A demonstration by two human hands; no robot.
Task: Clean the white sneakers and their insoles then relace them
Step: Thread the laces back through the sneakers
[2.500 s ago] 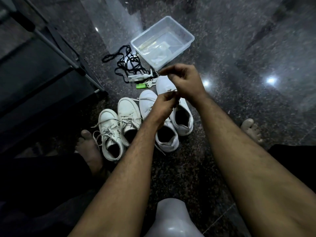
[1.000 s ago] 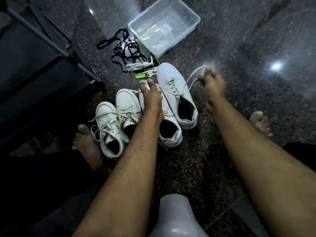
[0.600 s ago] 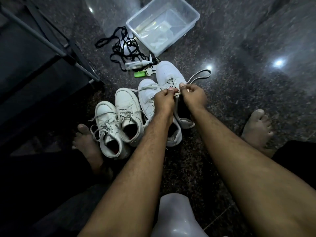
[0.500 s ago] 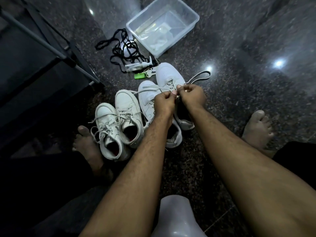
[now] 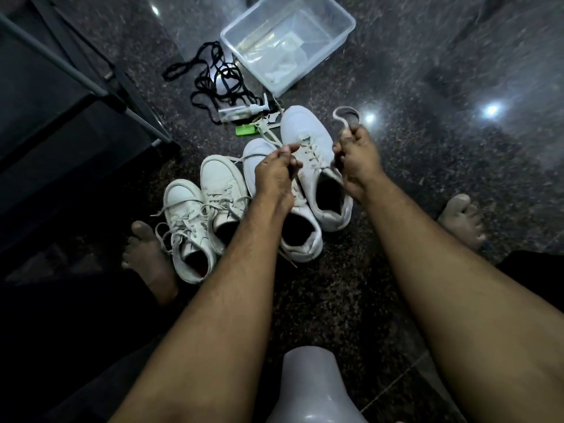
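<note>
Both hands have parted since half a second ago, drawing the lace ends outward.
Left hand (image 5: 274, 169) pinches one end of the white shoelace (image 5: 344, 113); right hand (image 5: 355, 161) grips the other, looped above it. Rightmost sneaker (image 5: 308, 138) lies on the granite floor (image 5: 427, 166) beside three others.

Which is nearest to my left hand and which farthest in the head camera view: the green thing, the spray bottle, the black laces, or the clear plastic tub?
From the left hand:
1. Green object, on the floor just beyond the hand.
2. Spray bottle, lying just past the green object.
3. Black laces, tangled farther out on the left.
4. Clear plastic tub, at the top, set to the right.
</note>
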